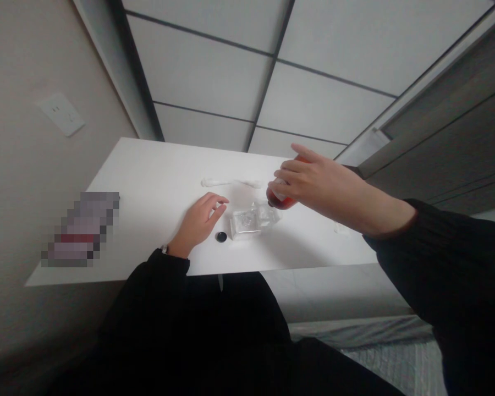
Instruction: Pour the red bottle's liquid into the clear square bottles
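Note:
My right hand (pixel 303 179) is wrapped round a bottle (pixel 286 202) of dark reddish liquid. The bottle is tipped, with its narrow mouth low and to the left, above clear plastic boxes (pixel 246 221) on the white table. Whether any liquid flows out I cannot tell. On the left, my left hand (pixel 201 220) lies on the tabletop with loosely curved fingers apart and nothing in them. A small round black cap (pixel 221 237) sits between that hand and the boxes. Behind them stretches a long, thin white wrapped item (pixel 231 182), its kind unclear.
The white table (pixel 148 165) runs along a panelled partition at the back. A blurred-out object (pixel 82 231) lies at its left end. A small pale piece (pixel 341 228) is near the right forearm. A wall socket (pixel 60 114) is at upper left.

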Demonstrator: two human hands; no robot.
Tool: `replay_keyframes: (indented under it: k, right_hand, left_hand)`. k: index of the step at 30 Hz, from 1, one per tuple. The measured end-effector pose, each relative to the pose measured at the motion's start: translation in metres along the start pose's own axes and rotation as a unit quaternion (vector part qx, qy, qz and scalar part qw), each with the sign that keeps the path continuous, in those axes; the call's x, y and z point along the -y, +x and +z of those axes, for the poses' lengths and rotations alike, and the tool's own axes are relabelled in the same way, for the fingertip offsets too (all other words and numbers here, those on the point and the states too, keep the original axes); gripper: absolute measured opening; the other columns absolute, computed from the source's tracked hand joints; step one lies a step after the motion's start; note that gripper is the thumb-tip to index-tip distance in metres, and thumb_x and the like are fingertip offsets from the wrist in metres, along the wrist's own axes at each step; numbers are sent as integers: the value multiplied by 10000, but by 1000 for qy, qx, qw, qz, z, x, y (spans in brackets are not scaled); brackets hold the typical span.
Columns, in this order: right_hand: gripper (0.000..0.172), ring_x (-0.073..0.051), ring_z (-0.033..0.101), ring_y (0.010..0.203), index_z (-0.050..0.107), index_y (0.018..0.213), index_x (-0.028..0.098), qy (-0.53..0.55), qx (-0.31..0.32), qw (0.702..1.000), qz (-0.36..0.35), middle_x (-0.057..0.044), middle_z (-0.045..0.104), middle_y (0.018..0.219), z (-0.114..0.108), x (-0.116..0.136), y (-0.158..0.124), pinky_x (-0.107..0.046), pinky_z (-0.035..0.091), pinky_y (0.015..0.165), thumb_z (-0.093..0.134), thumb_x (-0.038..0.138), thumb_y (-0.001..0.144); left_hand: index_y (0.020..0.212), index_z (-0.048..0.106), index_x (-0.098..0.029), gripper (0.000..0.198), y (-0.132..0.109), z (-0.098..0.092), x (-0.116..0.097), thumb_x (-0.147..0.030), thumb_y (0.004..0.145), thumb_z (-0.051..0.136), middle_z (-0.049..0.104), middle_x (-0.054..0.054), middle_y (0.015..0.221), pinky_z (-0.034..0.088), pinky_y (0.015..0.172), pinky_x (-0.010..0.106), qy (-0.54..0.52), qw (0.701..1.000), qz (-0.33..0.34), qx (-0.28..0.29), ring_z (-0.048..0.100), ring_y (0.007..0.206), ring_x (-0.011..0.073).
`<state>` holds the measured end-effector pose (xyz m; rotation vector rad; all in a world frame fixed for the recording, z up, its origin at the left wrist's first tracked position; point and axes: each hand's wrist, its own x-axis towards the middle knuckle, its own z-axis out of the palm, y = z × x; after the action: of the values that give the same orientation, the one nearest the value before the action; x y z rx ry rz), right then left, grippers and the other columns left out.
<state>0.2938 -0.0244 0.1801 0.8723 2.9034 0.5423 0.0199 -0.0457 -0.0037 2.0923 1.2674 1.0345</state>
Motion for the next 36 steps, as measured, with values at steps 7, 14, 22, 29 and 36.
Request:
replay_keyframes:
  k: [7,14,22,29,36]
  right_hand:
    - [409,-224,711,1064,778,1111,285,-29,53,998,-30,7,791,1041,-9,2,5,-562,369,1256,497,14,990]
    - [447,-300,692,1255,662,1359,216,-16,13,1000,18,-111,743,1343,16,-11,-38,-624,401,1222,596,55,948]
    - [659,-361,684,1270,560,1452,266,337,-171,877,296,-141,675,1427,106,12,-116,-659,457,1174,826,432,873]
    - [818,-330,655,1302,381,1533,267,487,-334,714,377,-178,585,1474,197,33,-106,-534,584,1060,785,541,875]
    - [815,-359,581,1385,534,1484,236,527,-337,690,364,-160,630,1467,220,-4,-54,-585,419,1227,839,536,790]
  left_hand:
    - [1158,683,-250,413,0,0,-1,-527,1119,380,714,56,1169,544,985,426,-6,1000,-5,0,680,1054,239]
    - [1143,678,-253,373,-1,0,2,-510,1109,410,707,57,1147,548,949,427,-14,1000,-10,-11,682,995,236]
    - [1174,650,-233,283,1,-7,3,-418,1090,454,697,68,1184,545,987,408,7,999,-26,-20,670,1025,222]
    - [1474,483,-232,603,-29,-4,-14,-441,958,714,627,142,1438,553,1074,487,53,998,-15,42,674,1175,274]
    - [1589,377,-239,900,-21,11,-30,-439,855,858,610,163,1493,468,1182,572,90,993,-5,78,599,1368,362]
